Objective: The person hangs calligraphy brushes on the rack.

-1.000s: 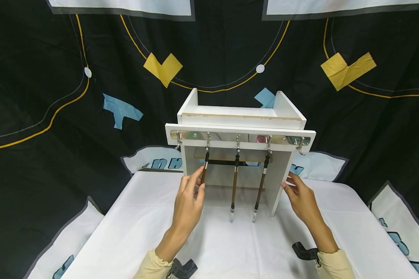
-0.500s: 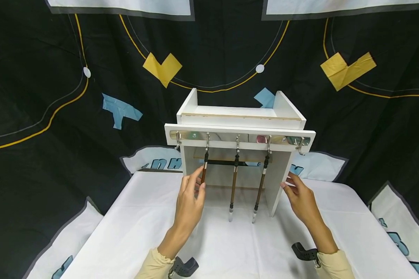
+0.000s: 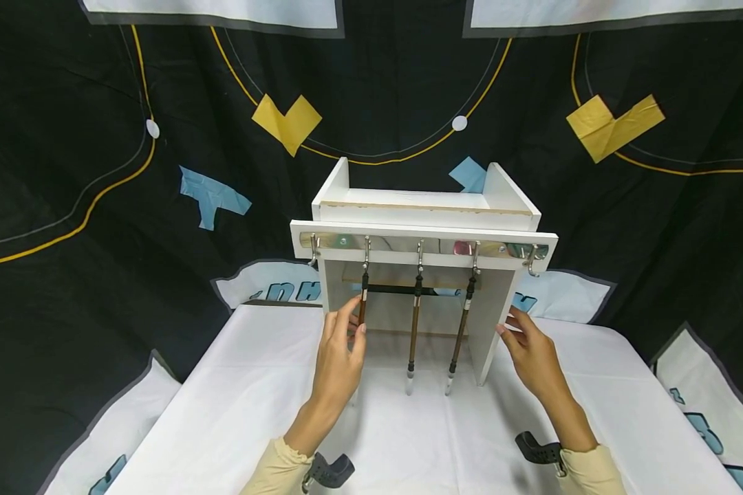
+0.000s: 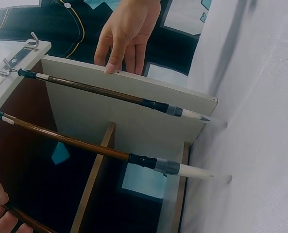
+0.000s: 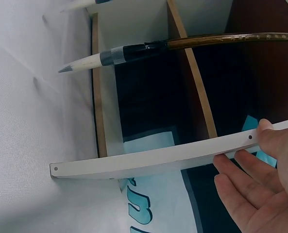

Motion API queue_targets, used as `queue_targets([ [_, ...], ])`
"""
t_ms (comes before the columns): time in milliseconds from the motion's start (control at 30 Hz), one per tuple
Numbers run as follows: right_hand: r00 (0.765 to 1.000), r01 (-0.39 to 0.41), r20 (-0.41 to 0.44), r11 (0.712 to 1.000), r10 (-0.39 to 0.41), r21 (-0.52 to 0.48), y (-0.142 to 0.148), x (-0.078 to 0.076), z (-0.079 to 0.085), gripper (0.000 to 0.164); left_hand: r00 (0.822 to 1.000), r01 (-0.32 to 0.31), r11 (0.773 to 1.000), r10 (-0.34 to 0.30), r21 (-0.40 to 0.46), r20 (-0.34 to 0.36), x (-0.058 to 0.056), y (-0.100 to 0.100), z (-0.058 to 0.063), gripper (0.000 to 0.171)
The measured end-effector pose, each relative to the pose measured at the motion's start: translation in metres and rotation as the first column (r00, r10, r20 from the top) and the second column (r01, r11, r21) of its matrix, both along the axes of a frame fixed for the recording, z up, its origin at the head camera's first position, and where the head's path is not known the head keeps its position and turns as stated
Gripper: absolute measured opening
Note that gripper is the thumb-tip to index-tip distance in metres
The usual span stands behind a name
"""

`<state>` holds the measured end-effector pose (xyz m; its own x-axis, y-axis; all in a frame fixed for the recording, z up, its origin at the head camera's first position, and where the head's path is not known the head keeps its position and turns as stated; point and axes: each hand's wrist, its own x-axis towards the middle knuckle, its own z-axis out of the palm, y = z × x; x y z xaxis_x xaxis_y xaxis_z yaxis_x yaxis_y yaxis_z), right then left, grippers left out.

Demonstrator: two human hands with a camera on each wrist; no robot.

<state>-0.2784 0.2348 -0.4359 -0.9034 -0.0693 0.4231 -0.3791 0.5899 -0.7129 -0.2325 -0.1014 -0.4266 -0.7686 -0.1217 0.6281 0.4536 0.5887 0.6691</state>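
Several calligraphy brushes hang from metal hooks on a white shelf unit [image 3: 426, 260]. My left hand [image 3: 340, 350] pinches the brown handle of the leftmost brush [image 3: 363, 307] between thumb and fingers; its lower end is mostly hidden by the hand. The middle brush [image 3: 415, 323] and the right brush [image 3: 462, 330] hang with their pale bristles pointing down, as the left wrist view shows. At the right side panel, my right hand [image 3: 532, 354] holds the panel edge [image 5: 182, 151], its thumb on the front edge and its fingertips along the outer face.
The unit stands on a table with a white cloth [image 3: 235, 385]. Hooks without brushes sit at both ends of the rail, including the right hook [image 3: 533, 261]. Behind it hangs a black curtain [image 3: 396, 82] with yellow and blue tape pieces.
The scene shifts very slightly left in the head view. Both hands keep their places at the leftmost brush and the right panel.
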Motion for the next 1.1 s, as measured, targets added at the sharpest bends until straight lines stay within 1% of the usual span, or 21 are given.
queue_targets([
  [500, 1.0, -0.001, -0.006, 1.0, 0.001, 0.008, -0.0005, -0.001, 0.0, 0.051, 1.0, -0.031, 0.999, 0.031, -0.036, 0.0, -0.0042, 0.0016, -0.0017, 0.054],
  [800, 1.0, -0.003, -0.002, 1.0, 0.003, 0.007, -0.0002, -0.0013, -0.0004, 0.051, 1.0, -0.017, 1.0, 0.017, -0.013, 0.022, -0.006, 0.0032, -0.0032, 0.054],
  [1100, 1.0, -0.004, -0.012, 1.0, 0.005, 0.01, 0.0011, -0.0022, 0.0003, 0.05, 0.999, -0.031, 0.999, 0.031, -0.015, 0.015, -0.0082, 0.0042, -0.0046, 0.056],
])
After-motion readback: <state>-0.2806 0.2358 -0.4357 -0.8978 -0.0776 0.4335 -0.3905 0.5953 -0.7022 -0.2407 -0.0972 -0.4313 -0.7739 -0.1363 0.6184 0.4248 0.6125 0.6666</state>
